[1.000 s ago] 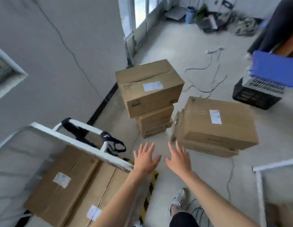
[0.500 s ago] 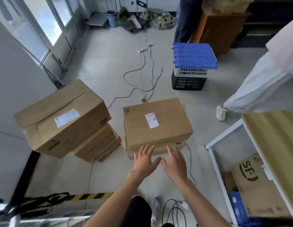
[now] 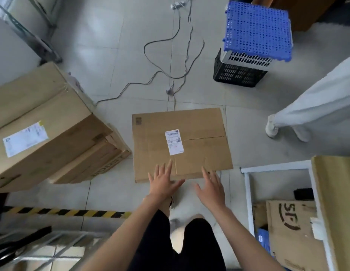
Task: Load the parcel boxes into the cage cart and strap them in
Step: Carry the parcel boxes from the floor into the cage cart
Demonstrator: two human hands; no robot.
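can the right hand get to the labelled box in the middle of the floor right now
Probably yes. The right hand is open, fingers spread, right at the near edge of the middle box, with nothing between them. The left hand is beside it, not across its path.

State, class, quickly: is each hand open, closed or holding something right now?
Left hand: open, fingers spread over the box's near edge, holding nothing.
Right hand: open, fingers spread, holding nothing.

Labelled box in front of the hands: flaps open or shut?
Shut. On the parcel box, top flaps lie flat, meeting at a seam beside the shipping label.
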